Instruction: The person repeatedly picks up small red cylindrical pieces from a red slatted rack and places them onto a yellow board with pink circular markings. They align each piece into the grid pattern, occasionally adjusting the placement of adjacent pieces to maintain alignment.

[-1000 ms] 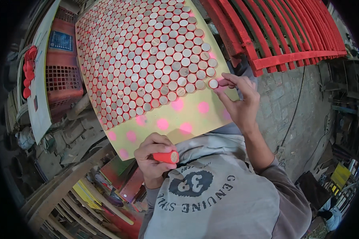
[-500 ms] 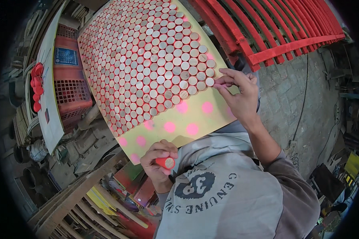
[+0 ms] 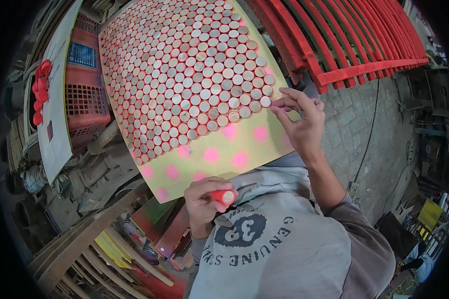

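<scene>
In my left hand (image 3: 199,202), a short red cylinder (image 3: 223,198) with a pale, bare wood end is gripped between thumb and fingers, in front of my shirt. Rows of similar red-sided pieces stand upright, packed close, on a yellow board (image 3: 194,172), their pale round ends facing up. My right hand (image 3: 304,117) is at the board's right edge, beside the last piece (image 3: 265,101) of the nearest row at that side. Its thumb and a fingertip come together in a pinch, with the index finger raised above; whatever is between them cannot be made out.
Pink round paint marks (image 3: 211,155) dot the board's near strip. A red slatted rack (image 3: 364,72) stands at the far right. On the left are a red plastic crate (image 3: 85,107) and a pale panel (image 3: 60,119) with red pieces (image 3: 41,92). A wooden frame (image 3: 80,239) lies lower left.
My left hand has moved up and to the right, tilting the red cylinder to point more rightward. My right hand keeps its place beside the end piece. The whole view has shifted slightly.
</scene>
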`<state>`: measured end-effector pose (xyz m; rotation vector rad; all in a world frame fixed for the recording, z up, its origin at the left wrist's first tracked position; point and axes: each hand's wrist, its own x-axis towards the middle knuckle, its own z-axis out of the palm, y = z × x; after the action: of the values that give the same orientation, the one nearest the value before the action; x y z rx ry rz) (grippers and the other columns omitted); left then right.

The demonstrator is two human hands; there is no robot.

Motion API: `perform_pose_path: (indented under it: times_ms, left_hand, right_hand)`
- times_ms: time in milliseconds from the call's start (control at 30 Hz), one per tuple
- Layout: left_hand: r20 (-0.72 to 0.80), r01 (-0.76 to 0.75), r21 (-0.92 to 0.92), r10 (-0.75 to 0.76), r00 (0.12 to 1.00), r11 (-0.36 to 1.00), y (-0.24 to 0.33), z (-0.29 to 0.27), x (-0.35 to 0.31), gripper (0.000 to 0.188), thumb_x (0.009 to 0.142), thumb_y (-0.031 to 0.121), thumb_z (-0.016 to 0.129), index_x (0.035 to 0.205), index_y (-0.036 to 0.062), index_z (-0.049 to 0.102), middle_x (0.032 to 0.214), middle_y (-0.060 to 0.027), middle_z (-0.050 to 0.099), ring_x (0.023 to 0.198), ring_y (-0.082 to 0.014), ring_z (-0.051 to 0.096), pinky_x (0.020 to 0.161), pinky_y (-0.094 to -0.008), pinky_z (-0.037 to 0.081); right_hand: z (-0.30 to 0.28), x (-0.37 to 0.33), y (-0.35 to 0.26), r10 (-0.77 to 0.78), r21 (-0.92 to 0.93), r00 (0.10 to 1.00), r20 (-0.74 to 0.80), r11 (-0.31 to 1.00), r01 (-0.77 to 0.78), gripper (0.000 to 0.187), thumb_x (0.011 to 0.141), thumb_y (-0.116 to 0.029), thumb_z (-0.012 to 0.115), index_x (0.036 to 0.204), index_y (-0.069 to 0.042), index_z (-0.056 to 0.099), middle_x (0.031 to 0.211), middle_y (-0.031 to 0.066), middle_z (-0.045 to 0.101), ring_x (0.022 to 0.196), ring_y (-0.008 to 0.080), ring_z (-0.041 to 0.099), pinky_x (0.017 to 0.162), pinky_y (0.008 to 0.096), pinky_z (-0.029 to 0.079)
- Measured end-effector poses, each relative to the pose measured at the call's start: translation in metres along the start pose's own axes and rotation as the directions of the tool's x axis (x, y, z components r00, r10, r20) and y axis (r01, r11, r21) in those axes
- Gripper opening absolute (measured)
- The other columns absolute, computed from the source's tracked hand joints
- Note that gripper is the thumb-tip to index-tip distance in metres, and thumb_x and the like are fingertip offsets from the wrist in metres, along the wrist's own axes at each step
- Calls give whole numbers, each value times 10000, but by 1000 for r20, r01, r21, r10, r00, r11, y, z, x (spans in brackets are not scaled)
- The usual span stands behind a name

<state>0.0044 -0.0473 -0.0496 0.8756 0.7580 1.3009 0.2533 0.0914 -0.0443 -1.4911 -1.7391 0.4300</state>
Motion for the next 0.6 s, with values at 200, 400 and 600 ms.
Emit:
perform_pose_path:
  times_ms: [200,400,600]
  left_hand:
    - [-32,247,80,-245,969,966,13,22,16,386,882,-15,761,1248,-78,655,1198,-177,688,930,-204,718,765,-259,578]
    - [35,328,22,-328,944,945,1,28,30,443,913,-64,702,1335,-66,566,1279,-173,659,1029,-190,704,820,-259,575]
    - [-155,256,106,-239,959,961,6,37,32,485,950,-27,682,1397,-61,497,1238,-174,676,1062,-161,684,852,-270,561]
  right_hand:
    - [-33,-23,-21,-119,491,955,272,870,-32,378,764,-72,850,1105,-65,688,1048,86,734,813,205,644,772,344,512]
    - [-31,-29,-41,-495,635,710,501,767,87,454,770,-128,851,1185,-57,681,1273,93,622,981,264,625,825,373,517]
    - [-34,-10,-42,-320,479,750,579,878,4,449,777,-88,836,1204,-61,700,1258,107,664,1093,309,652,914,393,536]
